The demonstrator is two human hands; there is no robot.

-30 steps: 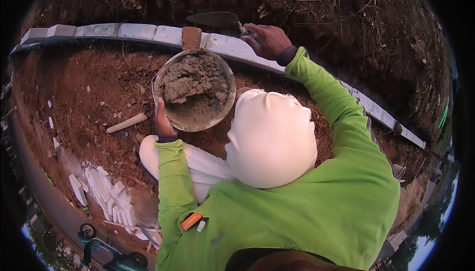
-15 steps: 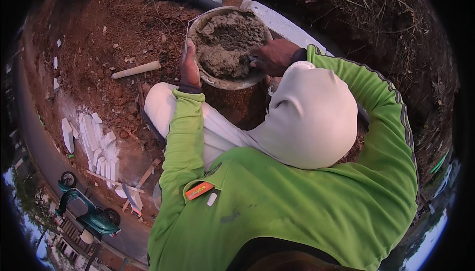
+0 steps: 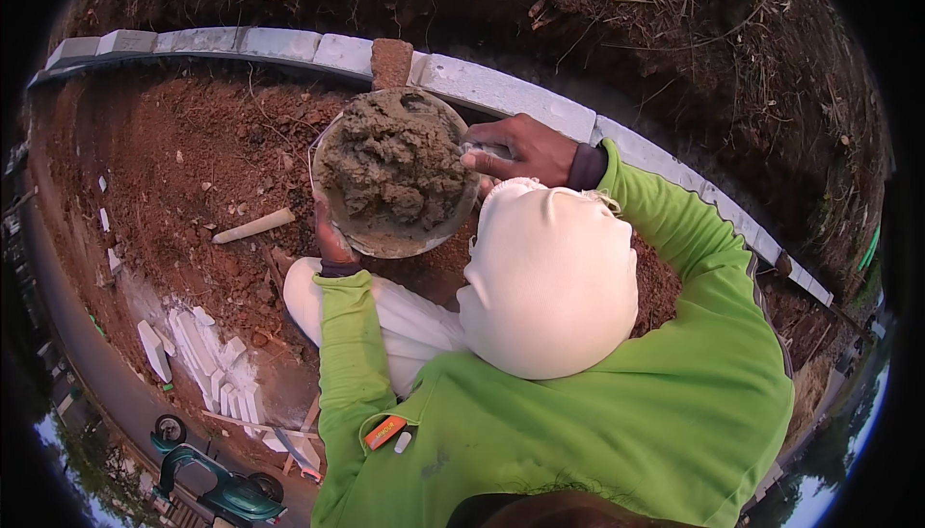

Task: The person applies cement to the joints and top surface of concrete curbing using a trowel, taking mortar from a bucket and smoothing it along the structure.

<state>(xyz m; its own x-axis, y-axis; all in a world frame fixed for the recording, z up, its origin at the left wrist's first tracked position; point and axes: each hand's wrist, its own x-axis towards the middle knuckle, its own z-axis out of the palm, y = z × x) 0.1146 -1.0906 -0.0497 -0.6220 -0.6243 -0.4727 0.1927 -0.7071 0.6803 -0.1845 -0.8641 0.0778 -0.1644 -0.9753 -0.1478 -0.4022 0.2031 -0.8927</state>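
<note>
A round bucket (image 3: 390, 244) full of lumpy grey-brown mortar (image 3: 395, 157) sits tilted toward me, just beyond my knees. My left hand (image 3: 330, 229) grips its near left side, thumb up along the wall and the other fingers hidden beneath or behind it. At the right rim, my right hand (image 3: 528, 149) is closed around a greyish tool handle (image 3: 496, 151). The tool's working end is out of sight, apparently at or in the mortar. A thin wire bail (image 3: 311, 157) shows along the bucket's left side.
Behind the bucket curves a row of pale blocks (image 3: 279, 43), with a reddish-brown brick (image 3: 391, 64) standing against it. A pale round stake (image 3: 253, 225) lies on the red soil at left. White block offcuts (image 3: 198, 345), a handsaw (image 3: 297, 456) and a green scooter (image 3: 217, 480) are farther left.
The view has shifted, bringing more of the block row into sight. Mortar is now heaped higher across the bucket, and my right hand has moved from over the mortar to the rim.
</note>
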